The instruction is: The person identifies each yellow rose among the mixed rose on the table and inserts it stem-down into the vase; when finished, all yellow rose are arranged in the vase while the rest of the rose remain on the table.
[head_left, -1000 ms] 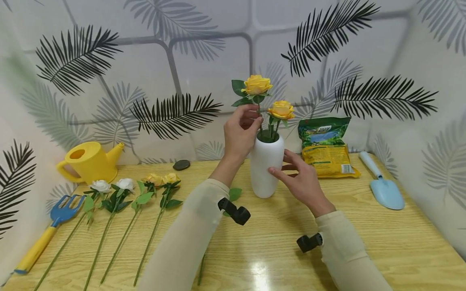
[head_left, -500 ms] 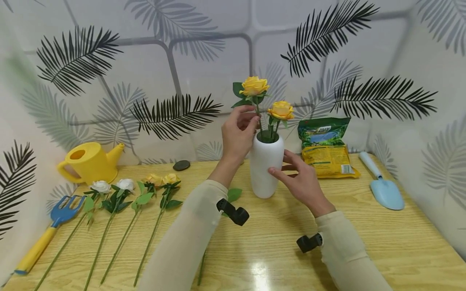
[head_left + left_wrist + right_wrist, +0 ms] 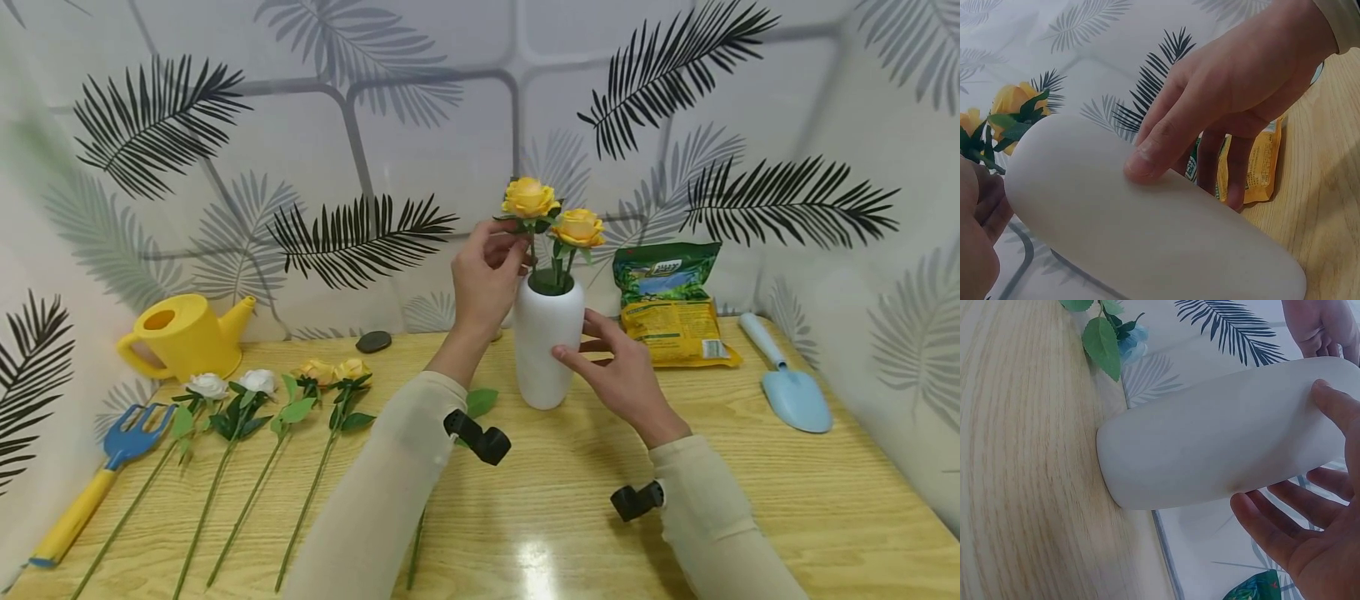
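Observation:
A white vase (image 3: 543,358) stands upright on the wooden table. My right hand (image 3: 626,371) holds its side, thumb on the front and fingers around the right; the right wrist view shows the thumb pressed near the upper part of the vase (image 3: 1210,437). Above the mouth, my left hand (image 3: 483,279) pinches the green stem of a yellow rose (image 3: 528,198), whose lower end is hidden inside the vase. Beside it a second yellow rose (image 3: 579,227) stands in the vase, slightly lower. The left wrist view catches both blooms past the rim, partly cut off.
Two white roses (image 3: 258,382) and two yellow roses (image 3: 351,369) lie in a row at left. Around them are a yellow watering can (image 3: 183,333), a blue-and-yellow hand fork (image 3: 112,467) and a dark disc (image 3: 373,341). A green-yellow packet (image 3: 671,304) and a blue trowel (image 3: 795,392) are at right.
The held yellow rose has sunk lower into the vase, its bloom now nearly level with the other. My left hand has shifted slightly left. The right hand and vase have stayed put.

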`<state>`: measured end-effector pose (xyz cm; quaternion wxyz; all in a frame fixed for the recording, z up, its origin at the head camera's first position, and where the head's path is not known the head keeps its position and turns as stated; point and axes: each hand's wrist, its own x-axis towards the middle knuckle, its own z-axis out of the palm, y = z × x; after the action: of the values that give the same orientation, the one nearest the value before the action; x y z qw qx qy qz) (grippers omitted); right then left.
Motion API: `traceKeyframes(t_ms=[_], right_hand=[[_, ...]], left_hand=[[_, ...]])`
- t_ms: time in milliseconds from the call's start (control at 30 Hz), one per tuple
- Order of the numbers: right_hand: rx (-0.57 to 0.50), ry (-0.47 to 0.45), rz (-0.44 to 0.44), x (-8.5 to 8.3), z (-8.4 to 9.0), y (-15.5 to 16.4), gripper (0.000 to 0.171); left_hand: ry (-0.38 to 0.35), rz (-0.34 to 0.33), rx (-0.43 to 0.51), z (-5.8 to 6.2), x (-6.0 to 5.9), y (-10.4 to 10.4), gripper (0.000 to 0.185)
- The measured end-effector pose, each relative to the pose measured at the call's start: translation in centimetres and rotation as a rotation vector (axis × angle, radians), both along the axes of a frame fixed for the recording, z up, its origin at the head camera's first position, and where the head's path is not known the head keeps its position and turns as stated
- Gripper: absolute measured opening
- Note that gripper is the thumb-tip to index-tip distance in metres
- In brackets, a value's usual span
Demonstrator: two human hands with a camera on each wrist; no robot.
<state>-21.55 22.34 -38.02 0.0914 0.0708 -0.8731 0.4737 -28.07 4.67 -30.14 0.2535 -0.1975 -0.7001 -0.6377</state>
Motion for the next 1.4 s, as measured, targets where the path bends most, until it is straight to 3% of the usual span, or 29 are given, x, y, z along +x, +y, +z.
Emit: traceKeyframes(t_ms=[300,600,1000,1400], right_hand=[[-0.007,0.01,0.006,0.0,0.0,0.0,0.074],[-0.002,0.005,0.005,0.0,-0.1,0.0,0.075],[-0.01,0.001,0.011,0.0,0.0,-0.1,0.073],[-0.004,-0.006,0.009,0.0,0.1,-0.1,0.074]], left_hand=[[-0.021,0.043,-0.012,-0.2,0.1,0.1,0.024],[0.006,0.033,-0.028,-0.5,0.0,-0.2,0.025],[-0.006,-0.02,-0.018,0.0,0.7,-1.2,0.029],[-0.024,-0.077,-0.042,-0.4,1.1,-2.3,0.034]])
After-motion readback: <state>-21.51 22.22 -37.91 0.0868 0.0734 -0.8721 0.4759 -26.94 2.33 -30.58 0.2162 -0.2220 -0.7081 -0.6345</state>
